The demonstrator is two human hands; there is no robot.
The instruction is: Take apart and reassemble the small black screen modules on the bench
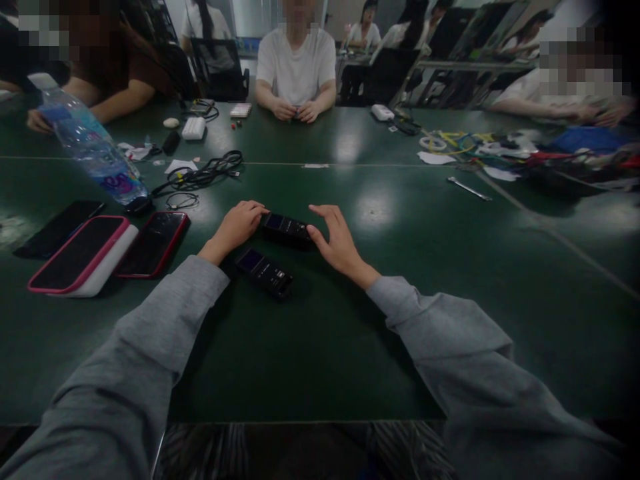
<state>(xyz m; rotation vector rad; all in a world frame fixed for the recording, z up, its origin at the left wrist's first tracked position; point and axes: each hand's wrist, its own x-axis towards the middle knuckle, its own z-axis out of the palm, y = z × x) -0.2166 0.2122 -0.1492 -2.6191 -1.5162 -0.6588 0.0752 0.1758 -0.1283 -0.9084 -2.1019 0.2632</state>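
Observation:
A black handheld device (286, 227) with a small screen and buttons, perhaps a voice recorder, lies between my two hands. At its left end, the bent fingers of my left hand (239, 225) close on the corner; the thumb is hidden. My right hand (340, 243) is open at the other end, thumb tip against or very near the device and fingers spread apart. Closer to me, a second similar black device (264, 272) rests face up on the green table (310, 360), apart from both hands.
Left of my arm are a red-edged phone (154, 245), a pink-rimmed white case (80, 257), a dark flat item (60, 227) and a tilted water bottle (95, 143). Black cables (210, 172) lie beyond; a wrench (469, 189) and tangled wires (460, 141) are at right. People sit opposite.

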